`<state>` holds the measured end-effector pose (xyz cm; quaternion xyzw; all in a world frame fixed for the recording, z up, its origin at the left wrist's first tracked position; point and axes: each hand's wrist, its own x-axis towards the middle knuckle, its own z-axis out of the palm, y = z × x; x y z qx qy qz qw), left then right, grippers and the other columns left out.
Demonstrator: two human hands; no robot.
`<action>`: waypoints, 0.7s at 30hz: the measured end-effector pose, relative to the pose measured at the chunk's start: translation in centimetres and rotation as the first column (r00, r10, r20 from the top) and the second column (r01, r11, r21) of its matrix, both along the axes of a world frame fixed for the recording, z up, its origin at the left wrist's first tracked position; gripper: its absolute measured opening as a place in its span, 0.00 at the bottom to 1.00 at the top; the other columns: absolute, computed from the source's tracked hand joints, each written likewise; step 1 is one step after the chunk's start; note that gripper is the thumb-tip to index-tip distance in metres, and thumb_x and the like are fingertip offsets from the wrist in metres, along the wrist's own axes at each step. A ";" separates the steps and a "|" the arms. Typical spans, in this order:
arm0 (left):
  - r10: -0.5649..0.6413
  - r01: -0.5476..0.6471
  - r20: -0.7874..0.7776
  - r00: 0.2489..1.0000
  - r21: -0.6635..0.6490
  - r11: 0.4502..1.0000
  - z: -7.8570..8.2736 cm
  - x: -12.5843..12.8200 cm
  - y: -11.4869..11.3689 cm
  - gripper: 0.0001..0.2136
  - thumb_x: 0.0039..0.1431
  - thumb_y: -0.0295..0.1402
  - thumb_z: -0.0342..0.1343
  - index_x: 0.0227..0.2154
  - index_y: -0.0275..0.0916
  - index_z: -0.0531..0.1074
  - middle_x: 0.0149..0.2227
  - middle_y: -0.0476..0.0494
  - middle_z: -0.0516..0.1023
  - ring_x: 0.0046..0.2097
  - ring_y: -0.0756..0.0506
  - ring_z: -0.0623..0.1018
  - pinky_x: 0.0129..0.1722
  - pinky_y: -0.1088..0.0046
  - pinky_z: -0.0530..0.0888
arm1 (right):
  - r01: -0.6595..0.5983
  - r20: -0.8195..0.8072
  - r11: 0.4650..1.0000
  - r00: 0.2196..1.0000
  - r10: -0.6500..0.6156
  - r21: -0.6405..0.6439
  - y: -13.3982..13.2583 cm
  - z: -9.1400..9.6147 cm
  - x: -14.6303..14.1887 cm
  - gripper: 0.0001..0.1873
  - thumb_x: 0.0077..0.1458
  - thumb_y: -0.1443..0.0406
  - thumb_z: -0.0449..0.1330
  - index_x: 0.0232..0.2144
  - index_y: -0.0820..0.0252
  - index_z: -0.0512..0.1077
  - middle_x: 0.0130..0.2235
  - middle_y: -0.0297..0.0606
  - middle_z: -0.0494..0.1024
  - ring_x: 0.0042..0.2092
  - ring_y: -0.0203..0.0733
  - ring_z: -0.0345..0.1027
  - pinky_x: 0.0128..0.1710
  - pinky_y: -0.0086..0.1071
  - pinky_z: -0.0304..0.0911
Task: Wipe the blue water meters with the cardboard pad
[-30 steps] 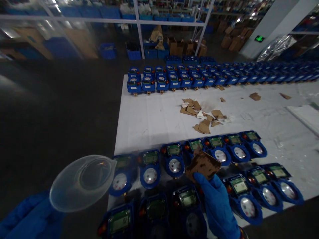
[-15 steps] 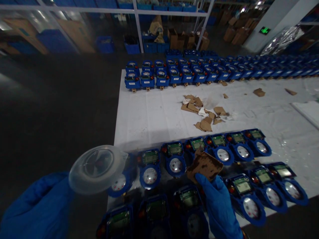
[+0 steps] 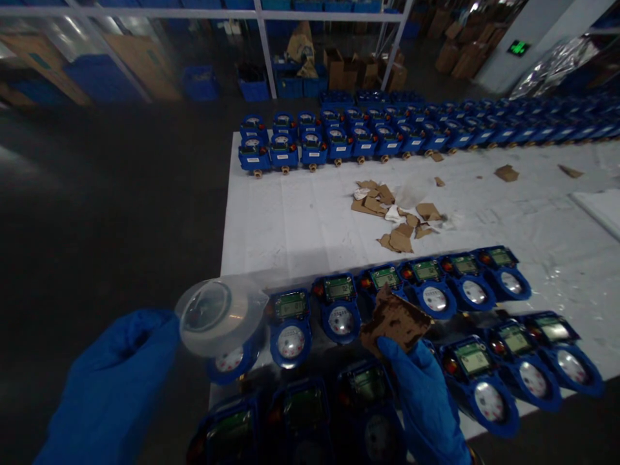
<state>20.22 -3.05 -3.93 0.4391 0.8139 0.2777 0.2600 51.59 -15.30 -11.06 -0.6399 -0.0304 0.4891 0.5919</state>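
Both my hands wear blue gloves. My left hand (image 3: 116,387) is closed on a clear plastic bowl (image 3: 220,316), tipped on its side over the leftmost blue water meter (image 3: 227,358) of the near rows. My right hand (image 3: 421,400) pinches a stained scrap of brown cardboard (image 3: 394,321) above the meters. Next to the bowl lies another meter (image 3: 290,326) with a round dial and a green display. The near meters lie face up on a white sheet (image 3: 300,226).
A heap of torn cardboard pieces (image 3: 394,216) lies mid-sheet. A long double row of blue meters (image 3: 368,139) runs along the far edge. Dark floor lies to the left. Metal racking (image 3: 264,48), blue crates and cardboard boxes stand behind.
My left hand has carried the clear bowl right and up, from beside the sheet to over the leftmost near meter, tipping it more upright. My right hand with the cardboard has barely moved.
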 end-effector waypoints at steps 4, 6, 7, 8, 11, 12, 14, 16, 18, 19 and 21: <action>0.001 -0.001 -0.011 1.000 -0.070 0.998 1.2 1.7 0.3 0.12 0.52 0.47 0.60 0.35 0.47 0.73 0.24 0.54 0.69 0.26 0.48 0.67 0.20 0.77 0.65 | 0.004 -0.031 1.000 0.999 -0.004 0.004 -0.1 0.3 0.0 0.26 0.48 0.54 0.73 0.49 0.50 0.77 0.49 0.34 0.83 0.52 0.52 0.75 0.59 0.49 0.68; -0.037 0.035 -0.024 0.999 -0.068 0.997 1.3 2.1 0.4 0.12 0.53 0.47 0.58 0.35 0.47 0.73 0.25 0.53 0.70 0.29 0.46 0.68 0.23 0.75 0.66 | 0.007 -0.042 1.000 0.999 -0.007 0.004 -0.1 0.3 0.1 0.26 0.48 0.54 0.73 0.50 0.51 0.76 0.50 0.35 0.83 0.53 0.53 0.75 0.59 0.50 0.68; -0.058 0.056 -0.031 0.998 -0.062 0.997 1.3 2.2 0.5 0.12 0.54 0.47 0.58 0.35 0.47 0.73 0.26 0.53 0.71 0.30 0.46 0.68 0.24 0.74 0.67 | 0.005 -0.044 1.000 0.999 -0.004 0.005 -0.2 0.3 0.1 0.26 0.49 0.55 0.72 0.50 0.50 0.76 0.50 0.36 0.82 0.54 0.53 0.74 0.59 0.50 0.68; -0.076 0.074 -0.035 0.996 -0.053 0.996 1.3 2.3 0.5 0.11 0.54 0.46 0.57 0.35 0.46 0.72 0.26 0.53 0.70 0.30 0.46 0.68 0.26 0.73 0.67 | 0.002 -0.042 1.000 0.999 -0.002 0.004 -0.2 0.3 0.1 0.26 0.49 0.55 0.72 0.51 0.50 0.75 0.51 0.35 0.82 0.54 0.53 0.74 0.59 0.50 0.68; -0.125 0.125 -0.014 0.992 -0.021 0.992 1.1 2.4 0.6 0.10 0.55 0.45 0.56 0.33 0.45 0.71 0.27 0.53 0.68 0.30 0.47 0.67 0.30 0.72 0.67 | 0.000 -0.031 1.000 1.000 0.000 0.007 -0.2 0.1 0.3 0.27 0.50 0.55 0.71 0.52 0.48 0.74 0.51 0.34 0.82 0.54 0.52 0.74 0.58 0.49 0.68; -0.135 0.135 -0.003 0.991 -0.022 0.991 1.1 2.5 0.6 0.10 0.55 0.45 0.56 0.33 0.45 0.70 0.27 0.53 0.69 0.30 0.48 0.67 0.31 0.71 0.68 | 0.002 -0.026 1.000 1.000 -0.002 0.004 -0.3 0.1 0.4 0.27 0.50 0.55 0.72 0.52 0.49 0.74 0.50 0.34 0.83 0.53 0.52 0.75 0.58 0.49 0.68; -0.145 0.145 0.000 0.989 -0.035 0.989 1.1 2.6 0.7 0.11 0.55 0.46 0.56 0.33 0.45 0.70 0.29 0.53 0.70 0.31 0.48 0.67 0.33 0.69 0.68 | 0.004 -0.016 1.000 1.000 -0.004 -0.013 -0.3 0.1 0.4 0.27 0.49 0.54 0.72 0.51 0.50 0.75 0.49 0.34 0.83 0.53 0.52 0.75 0.58 0.49 0.68; -0.152 0.151 -0.017 0.988 -0.045 0.988 1.1 2.8 0.8 0.10 0.55 0.46 0.56 0.33 0.45 0.70 0.29 0.53 0.70 0.31 0.47 0.67 0.34 0.68 0.68 | 0.004 -0.003 0.999 1.000 -0.004 -0.032 -0.3 0.2 0.5 0.25 0.48 0.53 0.72 0.48 0.51 0.76 0.48 0.35 0.83 0.53 0.53 0.75 0.58 0.50 0.67; -0.166 0.165 -0.046 0.985 -0.040 0.986 1.2 2.9 0.9 0.09 0.55 0.45 0.55 0.32 0.45 0.69 0.28 0.53 0.69 0.31 0.47 0.66 0.34 0.68 0.68 | 0.006 0.004 0.999 1.000 -0.006 -0.042 -0.4 0.3 0.5 0.25 0.47 0.53 0.72 0.47 0.51 0.76 0.48 0.35 0.83 0.53 0.54 0.75 0.58 0.51 0.66; -0.172 0.170 -0.055 0.984 -0.035 0.985 1.2 3.0 1.0 0.09 0.55 0.44 0.55 0.31 0.45 0.69 0.28 0.53 0.68 0.31 0.47 0.66 0.34 0.68 0.68 | 0.008 0.003 0.999 1.000 -0.007 -0.043 -0.4 0.3 0.5 0.25 0.47 0.52 0.72 0.47 0.51 0.76 0.48 0.35 0.83 0.53 0.54 0.75 0.59 0.52 0.66; -0.178 0.176 -0.073 0.981 -0.036 0.984 1.3 3.1 1.0 0.09 0.55 0.44 0.55 0.30 0.45 0.68 0.28 0.54 0.68 0.32 0.47 0.67 0.33 0.68 0.67 | 0.013 -0.010 0.999 1.000 -0.014 -0.037 -0.5 0.3 0.6 0.25 0.47 0.52 0.72 0.46 0.51 0.76 0.48 0.36 0.83 0.53 0.55 0.75 0.59 0.53 0.65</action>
